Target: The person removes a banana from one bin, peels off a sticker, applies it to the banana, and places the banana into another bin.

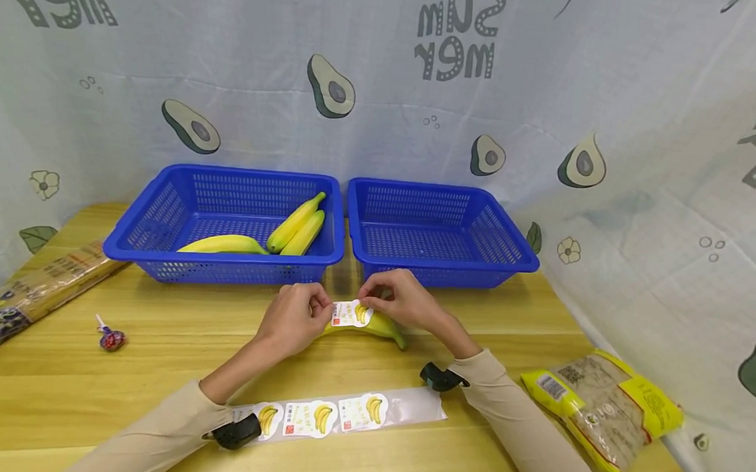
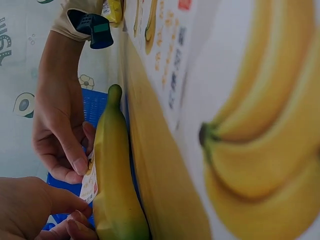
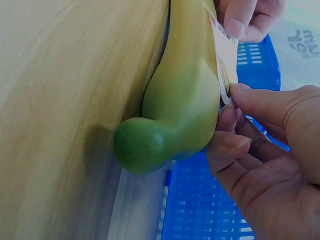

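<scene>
A white sticker with a banana picture (image 1: 349, 314) lies against the upper side of a yellow-green banana (image 1: 384, 327) on the wooden table. The left hand (image 1: 294, 318) pinches the sticker's left end between thumb and finger; the right hand (image 1: 403, 301) pinches its right end. In the right wrist view the sticker (image 3: 226, 55) stands partly off the banana (image 3: 182, 95), its near edge at the right hand's (image 3: 280, 135) thumb. Nearer the front edge lies a clear strip (image 1: 409, 407) bearing several similar stickers, partly under the left wrist.
Behind the hands stand two blue baskets; the left one (image 1: 227, 258) holds several bananas, the right one (image 1: 445, 272) holds nothing visible. A lollipop (image 1: 112, 338) and a long packet (image 1: 45, 287) lie at left, a yellow bag (image 1: 603, 403) at right. A printed curtain (image 1: 387, 146) hangs behind.
</scene>
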Available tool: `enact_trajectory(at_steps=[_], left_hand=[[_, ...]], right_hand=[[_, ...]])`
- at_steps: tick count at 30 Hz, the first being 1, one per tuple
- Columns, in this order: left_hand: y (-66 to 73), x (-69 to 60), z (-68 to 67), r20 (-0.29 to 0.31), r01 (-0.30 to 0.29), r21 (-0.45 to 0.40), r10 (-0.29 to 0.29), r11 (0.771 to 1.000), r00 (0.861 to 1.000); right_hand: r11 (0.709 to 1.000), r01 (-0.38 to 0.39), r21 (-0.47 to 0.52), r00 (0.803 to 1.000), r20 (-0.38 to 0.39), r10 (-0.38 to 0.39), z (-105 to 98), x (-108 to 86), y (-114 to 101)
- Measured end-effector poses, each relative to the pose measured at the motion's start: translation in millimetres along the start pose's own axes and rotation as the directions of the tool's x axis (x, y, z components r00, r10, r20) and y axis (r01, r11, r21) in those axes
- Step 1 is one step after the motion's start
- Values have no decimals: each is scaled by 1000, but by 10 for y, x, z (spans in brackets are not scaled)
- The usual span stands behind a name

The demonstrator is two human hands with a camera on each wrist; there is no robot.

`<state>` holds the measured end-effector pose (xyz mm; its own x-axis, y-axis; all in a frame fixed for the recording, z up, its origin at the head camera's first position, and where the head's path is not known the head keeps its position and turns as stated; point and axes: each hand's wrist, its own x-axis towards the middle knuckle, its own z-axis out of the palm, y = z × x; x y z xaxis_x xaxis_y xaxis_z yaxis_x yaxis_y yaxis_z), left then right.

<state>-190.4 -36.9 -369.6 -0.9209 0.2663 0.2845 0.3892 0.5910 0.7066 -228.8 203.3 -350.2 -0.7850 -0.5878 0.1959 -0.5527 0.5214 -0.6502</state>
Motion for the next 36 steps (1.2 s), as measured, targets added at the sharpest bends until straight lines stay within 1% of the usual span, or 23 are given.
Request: enact_trajectory(at_steps=[2, 9, 13, 17, 21, 30, 36], left_hand=[[-5, 0, 10, -7, -10, 11, 10, 1000, 1000], [-3, 5, 19, -21, -13, 52, 15, 999, 1000], [4, 2, 10, -23, -41, 66, 43, 997, 999], [4, -11, 2, -12, -73, 78, 74, 994, 997], [2, -23, -3, 5, -77, 81, 77, 994, 997], [16, -10, -7, 38, -77, 78, 74, 994, 997], [27, -9, -25, 67, -49, 58, 45, 997, 997]], right_hand=[[1000, 5, -1, 1000, -3, -5, 5, -2, 4], [999, 35, -26, 999, -16, -35, 6, 9, -5], [996, 72, -55, 997, -25, -74, 0, 11, -7], [989, 125, -74, 992, -21, -126, 10, 14, 9], [987, 148, -66, 989, 0, -148, 19, 14, 26], [988, 136, -72, 990, 39, -133, 6, -1, 27], [990, 95, -101, 994, 60, -90, -5, -17, -2]])
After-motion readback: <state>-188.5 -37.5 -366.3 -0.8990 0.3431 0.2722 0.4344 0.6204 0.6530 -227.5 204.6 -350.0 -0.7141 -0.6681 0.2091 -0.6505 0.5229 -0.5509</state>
